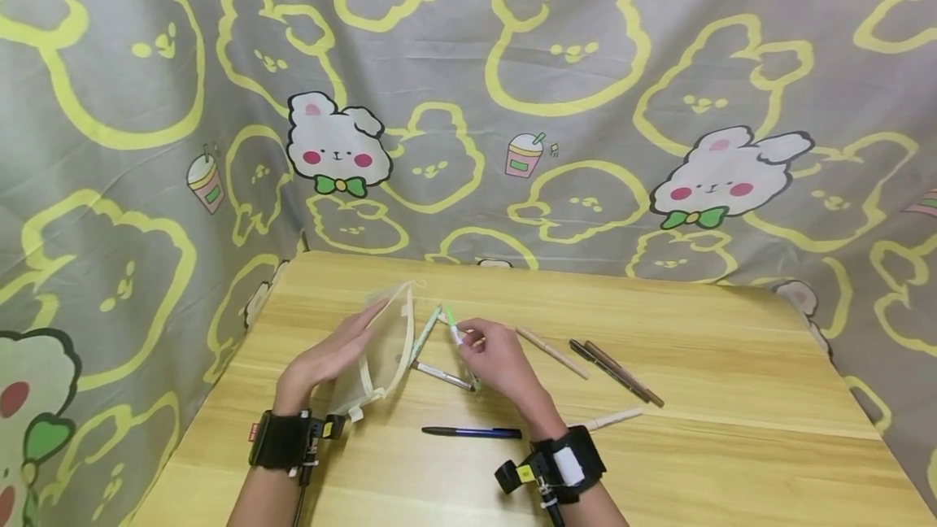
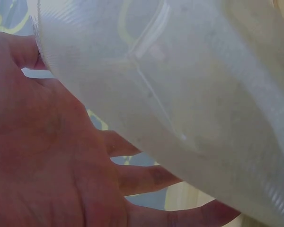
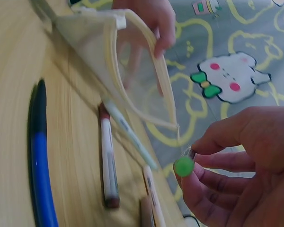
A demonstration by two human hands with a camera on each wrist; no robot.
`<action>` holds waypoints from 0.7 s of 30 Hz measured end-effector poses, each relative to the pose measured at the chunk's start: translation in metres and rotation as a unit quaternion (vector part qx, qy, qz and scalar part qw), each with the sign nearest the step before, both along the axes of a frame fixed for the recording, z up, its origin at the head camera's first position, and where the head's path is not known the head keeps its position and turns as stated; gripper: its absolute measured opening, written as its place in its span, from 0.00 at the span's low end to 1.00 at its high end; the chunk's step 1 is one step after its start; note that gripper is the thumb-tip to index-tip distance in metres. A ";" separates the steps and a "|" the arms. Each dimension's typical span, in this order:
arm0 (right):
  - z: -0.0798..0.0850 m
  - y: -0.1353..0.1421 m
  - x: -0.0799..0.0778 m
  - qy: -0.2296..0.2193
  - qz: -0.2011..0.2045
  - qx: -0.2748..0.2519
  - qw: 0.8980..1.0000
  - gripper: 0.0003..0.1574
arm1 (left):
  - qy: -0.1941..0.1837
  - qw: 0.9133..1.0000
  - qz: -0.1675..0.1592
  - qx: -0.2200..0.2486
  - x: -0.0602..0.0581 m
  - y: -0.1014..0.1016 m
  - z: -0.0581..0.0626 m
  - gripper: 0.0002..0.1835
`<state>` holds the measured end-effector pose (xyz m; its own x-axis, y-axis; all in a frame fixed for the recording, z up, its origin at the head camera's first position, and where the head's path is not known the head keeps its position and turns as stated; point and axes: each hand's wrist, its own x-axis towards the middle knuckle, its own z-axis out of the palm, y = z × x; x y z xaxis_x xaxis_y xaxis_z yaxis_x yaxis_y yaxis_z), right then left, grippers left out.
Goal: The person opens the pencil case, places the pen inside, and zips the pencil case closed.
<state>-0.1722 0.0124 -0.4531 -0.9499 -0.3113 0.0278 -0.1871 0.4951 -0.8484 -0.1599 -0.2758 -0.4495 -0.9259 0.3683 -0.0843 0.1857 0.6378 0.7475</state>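
Note:
A translucent pouch (image 1: pixel 384 352) with a cream zip edge stands on the table at the left, its mouth spread towards the right. My left hand (image 1: pixel 333 360) supports its outer side; in the left wrist view the fingers (image 2: pixel 144 178) run behind the clear film, mostly straight. Between thumb and fingers, my right hand (image 1: pixel 498 356) pinches a green-and-white pen (image 1: pixel 452 325), whose round green end faces the right wrist camera. A pale green pen (image 1: pixel 426 336) and a white pen with brown ends (image 1: pixel 442 375) lie between pouch and right hand.
Nearest me lies a blue-and-black pen (image 1: pixel 472 433). Right of my right hand are a beige pen (image 1: pixel 552 352), a black pen (image 1: pixel 607 368), a brown pen (image 1: pixel 622 372) and a white pen (image 1: pixel 618 418). Patterned cloth (image 1: pixel 454 47) hangs behind and beside the table (image 1: pixel 732 429).

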 end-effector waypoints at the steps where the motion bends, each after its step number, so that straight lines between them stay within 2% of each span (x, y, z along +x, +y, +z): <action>1: 0.001 -0.005 -0.001 0.000 0.005 -0.002 1.000 0.21 | 0.002 1.000 -0.001 -0.002 0.000 0.001 0.000 0.30; 5: 0.003 -0.023 -0.005 -0.014 0.022 -0.015 1.000 0.20 | -0.002 1.000 0.003 -0.010 0.000 0.003 0.001 0.31; 10: 0.001 -0.044 -0.011 -0.053 0.028 -0.032 0.998 0.24 | -0.006 1.000 0.003 -0.017 0.000 0.005 0.002 0.31; 15: -0.003 -0.058 -0.015 -0.103 0.030 -0.071 0.992 0.25 | -0.005 1.000 -0.002 -0.019 -0.001 0.006 0.001 0.31; 21: -0.005 -0.068 -0.017 -0.129 0.045 -0.121 0.983 0.25 | -0.003 1.000 -0.007 -0.016 -0.002 0.006 0.001 0.31</action>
